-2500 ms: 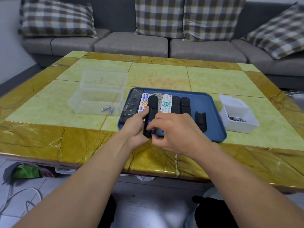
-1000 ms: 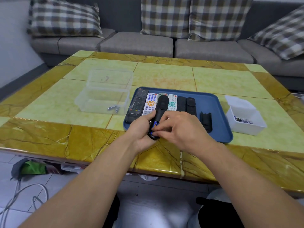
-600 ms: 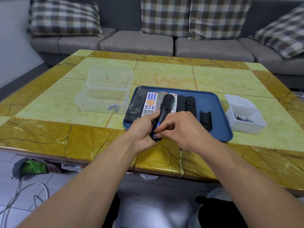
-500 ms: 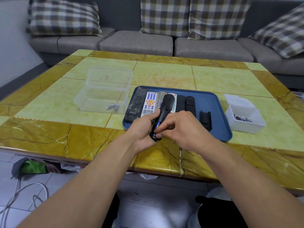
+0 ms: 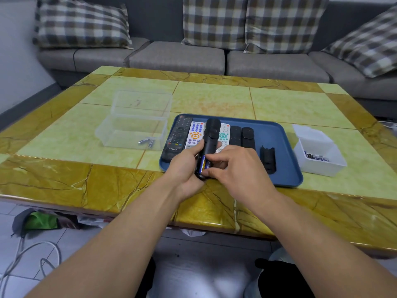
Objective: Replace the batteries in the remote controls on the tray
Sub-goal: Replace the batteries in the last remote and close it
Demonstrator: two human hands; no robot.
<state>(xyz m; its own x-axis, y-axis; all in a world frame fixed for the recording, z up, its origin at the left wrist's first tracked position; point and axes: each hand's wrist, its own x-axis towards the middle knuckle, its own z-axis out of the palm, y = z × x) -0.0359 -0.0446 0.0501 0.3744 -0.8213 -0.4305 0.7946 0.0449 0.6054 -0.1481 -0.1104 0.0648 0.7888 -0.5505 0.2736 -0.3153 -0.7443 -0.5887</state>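
Holding the remote [image 5: 209,143] over the tray's [image 5: 285,168] near edge, the left hand [image 5: 185,166] wrapped its lower body while the right hand [image 5: 235,166] pinched the battery [image 5: 203,164] in the open bay. Light, rigid, probably slick plastic, so gripping the sides looked safest.

One piece of writing can be read: white capital letters on the near end of the black remote [image 5: 176,139], the leftmost one on the blue tray [image 5: 285,166], a little left of the frame's middle. They look like "JYHTF", though the first letter is blurred. The white remote [image 5: 195,134] beside it carries coloured buttons whose markings are too small to make out. The blue and yellow battery [image 5: 203,164] in the held remote [image 5: 209,138] shows print that is too blurred to read.
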